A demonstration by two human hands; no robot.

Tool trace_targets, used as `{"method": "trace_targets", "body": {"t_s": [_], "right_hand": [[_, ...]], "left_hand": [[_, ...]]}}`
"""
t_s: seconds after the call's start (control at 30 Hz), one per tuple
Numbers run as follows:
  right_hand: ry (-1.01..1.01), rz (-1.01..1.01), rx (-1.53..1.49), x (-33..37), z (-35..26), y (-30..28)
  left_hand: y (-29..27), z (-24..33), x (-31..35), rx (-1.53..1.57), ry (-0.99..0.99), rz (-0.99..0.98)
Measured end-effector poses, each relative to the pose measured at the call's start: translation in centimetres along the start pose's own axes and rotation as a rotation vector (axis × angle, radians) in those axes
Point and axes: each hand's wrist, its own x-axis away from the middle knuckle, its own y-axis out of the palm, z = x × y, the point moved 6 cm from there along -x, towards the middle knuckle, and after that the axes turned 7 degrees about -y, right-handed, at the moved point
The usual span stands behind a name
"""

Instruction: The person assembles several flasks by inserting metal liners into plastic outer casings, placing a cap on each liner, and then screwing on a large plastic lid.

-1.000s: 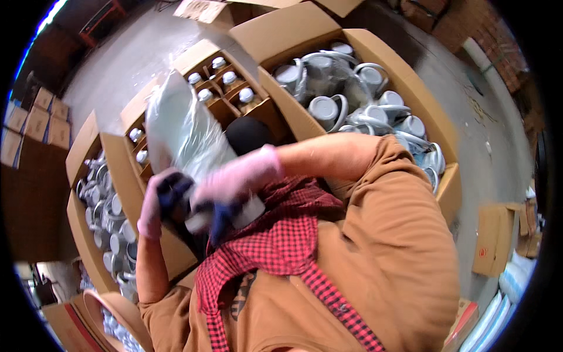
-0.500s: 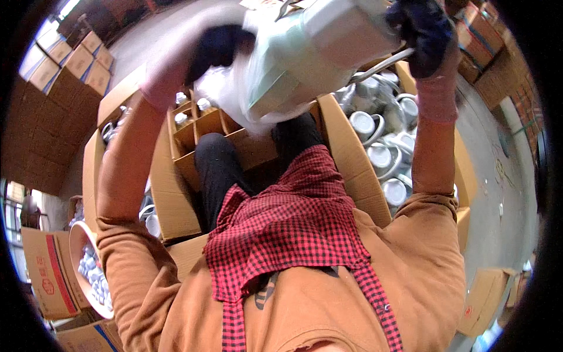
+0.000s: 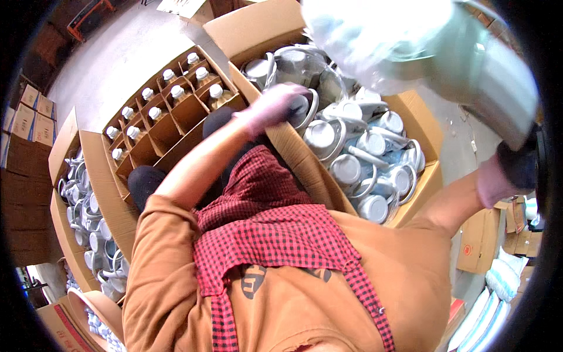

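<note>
"Standing where, that carton (image 3: 252, 26) of grey caps (image 3: 346, 169) with looped tubes (image 3: 378, 157)?"

"On grey floor (image 3: 97, 70); left of the carton sits a divided box (image 3: 176, 134) of white-capped bottles (image 3: 177, 92)."

"The film-wrapped plastic container (image 3: 437, 66)?"

"Pale green, grey-ended, blurred, under shiny film, over the carton's far right part."

"And the hands?"

"Apart: the right hand (image 3: 519, 164), beyond the carton's right side, clamped on the grey end; the left hand (image 3: 287, 104) over the carton's left edge, grip too blurred to tell."

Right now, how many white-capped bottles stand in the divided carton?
11 white-capped bottles show in the divided carton: five along the far row, five along the middle row, one at the near row's right end. More may be hidden deeper inside.
</note>
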Motion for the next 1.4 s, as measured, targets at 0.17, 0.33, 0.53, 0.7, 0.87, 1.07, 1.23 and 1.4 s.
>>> {"method": "trace_targets", "body": {"t_s": [0.17,0.33,0.53,0.7,0.87,1.07,1.23,1.4], "right_hand": [[0.337,0.186,0.353,7.2,3.7,4.7],[0.603,0.18,0.365,11.7,6.9,3.3],[0.553,0.098,0.363,11.4,7.7,2.9],[0.583,0.012,0.35,12.6,11.2,2.8],[0.873,-0.052,0.269,18.5,18.0,5.1],[0.978,-0.422,0.125,22.2,24.4,9.4],[0.549,-1.192,0.367,29.0,24.5,18.6],[0.598,-1.805,0.243,35.6,23.8,24.8]], "left_hand": [[8.2,1.2,-1.5,-0.557,-0.009,-0.346],[5.0,-2.2,-1.2,-0.368,-0.35,-0.082],[5.4,-3.0,-1.9,-0.223,-0.367,0.133],[4.8,-2.8,-2.1,0.215,-0.406,0.258],[5.1,-2.0,-1.5,0.258,-0.454,0.134],[5.6,-1.8,-1.7,0.302,-0.428,0.067],[5.9,-0.8,-2.0,0.317,-0.364,-0.001],[6.4,-0.6,-2.1,0.251,-0.357,-0.115]]}}
